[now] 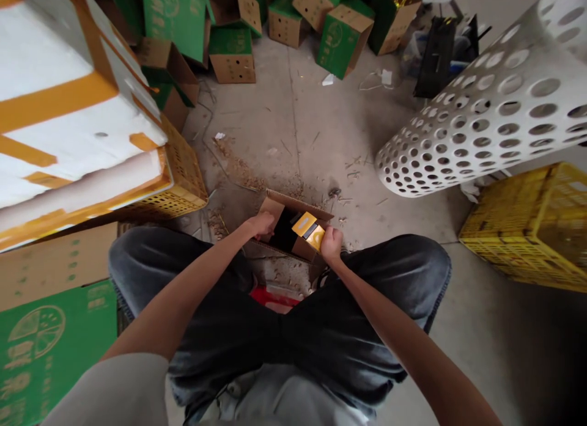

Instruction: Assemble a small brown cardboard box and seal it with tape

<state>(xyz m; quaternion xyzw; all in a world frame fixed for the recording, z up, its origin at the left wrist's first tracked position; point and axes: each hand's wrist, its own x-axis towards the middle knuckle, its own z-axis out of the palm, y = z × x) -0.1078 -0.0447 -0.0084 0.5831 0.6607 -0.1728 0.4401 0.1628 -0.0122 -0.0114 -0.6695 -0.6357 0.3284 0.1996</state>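
The yellow-and-black rectangular packet [306, 229] sits in the open brown cardboard carton [287, 221], low in the centre of the frame. My right hand's fingers [331, 239] close on it; my left hand's fingers [262, 224] grip the carton's flap, above the grey concrete floor [293, 120].

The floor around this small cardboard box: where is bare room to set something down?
Bare concrete lies beyond the box, between the green cartons and the white perforated basket, with scraps on it. More lies right of the knee, below the yellow crate. It is crowded at the box, around the left hand and right hand.
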